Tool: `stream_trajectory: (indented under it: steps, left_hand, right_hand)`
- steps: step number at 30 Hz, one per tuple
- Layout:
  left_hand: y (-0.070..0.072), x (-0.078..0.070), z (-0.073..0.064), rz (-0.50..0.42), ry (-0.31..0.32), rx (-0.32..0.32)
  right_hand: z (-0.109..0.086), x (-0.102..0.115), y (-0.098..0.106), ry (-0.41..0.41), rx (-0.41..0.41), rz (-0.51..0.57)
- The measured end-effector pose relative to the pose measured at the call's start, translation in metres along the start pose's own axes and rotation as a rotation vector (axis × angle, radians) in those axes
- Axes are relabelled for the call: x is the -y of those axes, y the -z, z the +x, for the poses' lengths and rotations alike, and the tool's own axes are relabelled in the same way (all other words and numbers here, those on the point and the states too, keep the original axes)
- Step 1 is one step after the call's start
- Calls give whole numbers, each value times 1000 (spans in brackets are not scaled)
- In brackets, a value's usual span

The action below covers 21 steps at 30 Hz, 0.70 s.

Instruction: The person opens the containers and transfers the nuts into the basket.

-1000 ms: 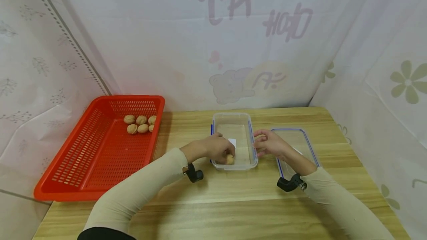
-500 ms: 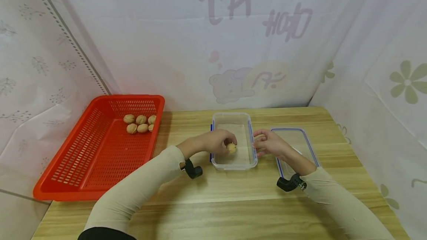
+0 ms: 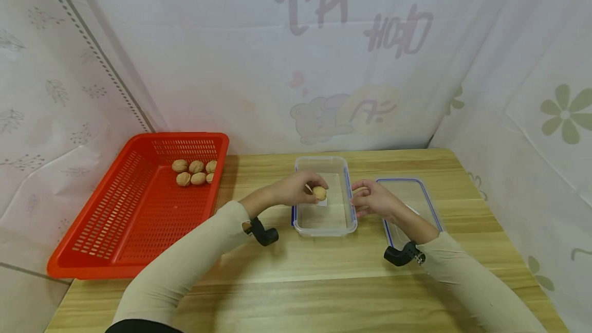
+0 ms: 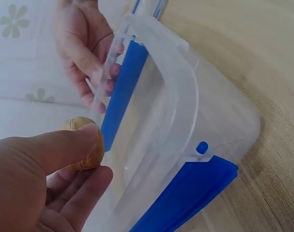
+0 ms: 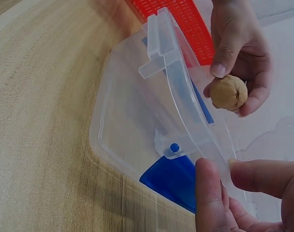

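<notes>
My left hand (image 3: 293,188) pinches a walnut (image 3: 319,193) between thumb and fingers, held over a clear plastic box (image 3: 324,232) with blue side latches. In the left wrist view the walnut (image 4: 84,145) is at rim height, near the box's blue latch (image 4: 185,193). My right hand (image 3: 376,200) is at the box's right side. In the right wrist view its thumb and fingers (image 5: 209,193) pinch that side's rim beside a latch. A small white label (image 3: 322,202) shows at the bottom of the box, partly covered by the walnut.
To the left stands a red perforated basket (image 3: 152,230) with several walnuts (image 3: 196,167) in its far right corner. The box's clear lid (image 3: 411,185), edged in blue, lies under my right forearm. A patterned white curtain (image 3: 259,66) rises behind the wooden table (image 3: 296,297).
My left hand has lifted the walnut from the front of the box and moved it away from me, toward the box's middle. The right hand has stayed at the rim.
</notes>
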<state>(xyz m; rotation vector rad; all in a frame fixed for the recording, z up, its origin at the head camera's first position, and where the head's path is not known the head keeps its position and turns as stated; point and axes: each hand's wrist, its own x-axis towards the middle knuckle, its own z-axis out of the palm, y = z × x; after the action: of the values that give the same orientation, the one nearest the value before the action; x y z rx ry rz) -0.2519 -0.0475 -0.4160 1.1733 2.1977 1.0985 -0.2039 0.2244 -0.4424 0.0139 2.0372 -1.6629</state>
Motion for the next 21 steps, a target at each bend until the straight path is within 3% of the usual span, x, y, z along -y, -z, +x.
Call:
stream_trajectory:
  steps: [14,21]
  left_hand:
    - [12,-2,-11,-111,18,-101]
    - [24,-2,-23,-140,39,-150]
  right_hand:
    - [-1,0,0,-2,-6,-5]
    - [-1,0,1,3,2,-7]
